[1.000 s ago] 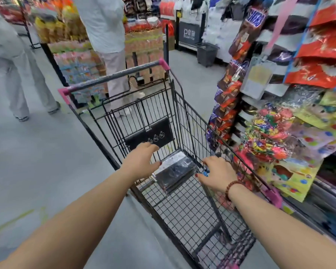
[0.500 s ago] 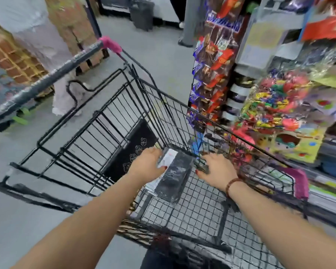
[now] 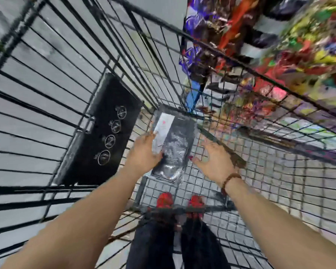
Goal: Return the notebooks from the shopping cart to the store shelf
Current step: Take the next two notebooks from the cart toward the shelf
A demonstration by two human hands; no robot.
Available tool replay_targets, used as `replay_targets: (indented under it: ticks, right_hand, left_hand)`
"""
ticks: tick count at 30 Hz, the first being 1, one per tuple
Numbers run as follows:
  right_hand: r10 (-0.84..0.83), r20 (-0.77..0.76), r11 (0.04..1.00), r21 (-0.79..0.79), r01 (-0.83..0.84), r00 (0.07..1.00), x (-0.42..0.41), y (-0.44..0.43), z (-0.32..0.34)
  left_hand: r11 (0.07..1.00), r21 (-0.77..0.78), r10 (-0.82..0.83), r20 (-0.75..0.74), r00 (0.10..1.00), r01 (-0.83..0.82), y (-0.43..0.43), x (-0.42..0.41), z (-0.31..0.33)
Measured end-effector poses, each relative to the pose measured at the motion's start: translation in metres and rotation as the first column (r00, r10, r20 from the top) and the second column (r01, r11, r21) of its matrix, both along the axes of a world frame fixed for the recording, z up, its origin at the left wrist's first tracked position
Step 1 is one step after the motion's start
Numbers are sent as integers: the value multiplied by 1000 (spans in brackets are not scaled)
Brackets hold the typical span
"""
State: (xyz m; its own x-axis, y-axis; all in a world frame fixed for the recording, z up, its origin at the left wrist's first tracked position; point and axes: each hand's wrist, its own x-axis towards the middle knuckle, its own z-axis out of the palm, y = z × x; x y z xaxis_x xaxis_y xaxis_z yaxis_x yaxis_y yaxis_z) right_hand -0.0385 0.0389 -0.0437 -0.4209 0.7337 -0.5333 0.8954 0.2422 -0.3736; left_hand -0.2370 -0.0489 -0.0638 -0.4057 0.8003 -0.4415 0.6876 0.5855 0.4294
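The notebooks [image 3: 175, 144] lay flat on the wire floor of the shopping cart [image 3: 260, 171], pushed towards its far corner, just beside the black panel [image 3: 109, 133] with 4 round icons. They looked like 1 dark pack sealed in glossy film, with a white label [image 3: 162, 129] along the left side; nothing else showed inside the basket. The left hand [image 3: 144, 152] rested against the pack's left long edge, its thumb on the film, though blur hid whether the fingers had curled under it. The right hand [image 3: 215, 160] hovered with fingers spread, near the right edge but apparently clear of it. Such a pack would probably be stiff as a stack, fairly weighty and slippery in its wrapping, so taking both long edges with fingertips slid beneath seemed safer than a pinch on the film, which could tear or slide. Packets on the store shelf [image 3: 308, 45] crowded the cart's right side, too smeared to identify.
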Motion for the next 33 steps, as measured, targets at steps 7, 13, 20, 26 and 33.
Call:
replay_targets:
  ticks: [7, 13, 20, 26, 33]
  right_hand:
    - [-261, -168, 958, -168, 233, 951, -9, -5, -61]
    - [-520, -344, 827, -430, 362, 782, -19, -9, -84]
    - [-807, -331, 582, -592, 558, 490, -12, -11, -97]
    - [-855, -324, 518, -493, 700, 405, 5, -1, -106]
    - [-838, -461, 487, -390, 781, 293, 36, 4, -101]
  left_hand:
    - [985, 61, 161, 44, 986, -164, 5, -5, -61]
    - [943, 176, 274, 71, 959, -283, -1, 12, -80]
    - [945, 172, 252, 149, 956, -276, 0, 55, -68]
    - [930, 278, 192, 192, 962, -241, 3, 48, -63]
    - [885, 213, 378, 188, 906, -413, 3, 18, -72]
